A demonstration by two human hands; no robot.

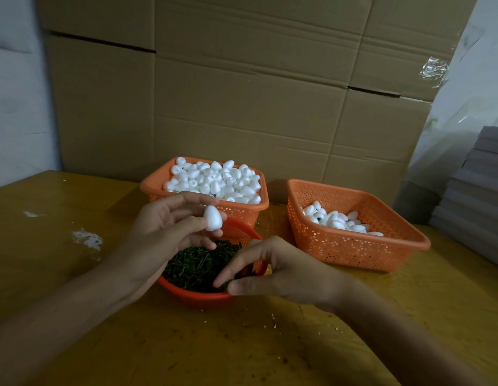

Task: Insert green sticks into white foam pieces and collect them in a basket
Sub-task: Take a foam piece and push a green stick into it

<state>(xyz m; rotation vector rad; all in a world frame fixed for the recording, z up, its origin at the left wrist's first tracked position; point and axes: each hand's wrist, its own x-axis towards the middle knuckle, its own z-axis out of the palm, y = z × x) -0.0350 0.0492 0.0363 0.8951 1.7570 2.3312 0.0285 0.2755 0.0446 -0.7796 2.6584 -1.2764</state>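
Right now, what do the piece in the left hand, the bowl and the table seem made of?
Piece: white foam, matte, finely grainy skin.
Bowl: orange-red plastic, smooth shiny rim, perforated wall.
Table: likely varnished wood or laminate; yellow-brown, glossy, showing light reflections.

Head cam looks fwd & down, close over table [270, 344].

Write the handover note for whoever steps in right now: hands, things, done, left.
Left hand holds one white foam piece, no stick visible in it, above the red bowl.
Right hand pinches at the green sticks in that bowl.
Back basket: heaped with foam pieces.
Right basket: a small batch, presumably done; sticks not discernible.
Left: stick into the held piece, drop it in the right basket, repeat.
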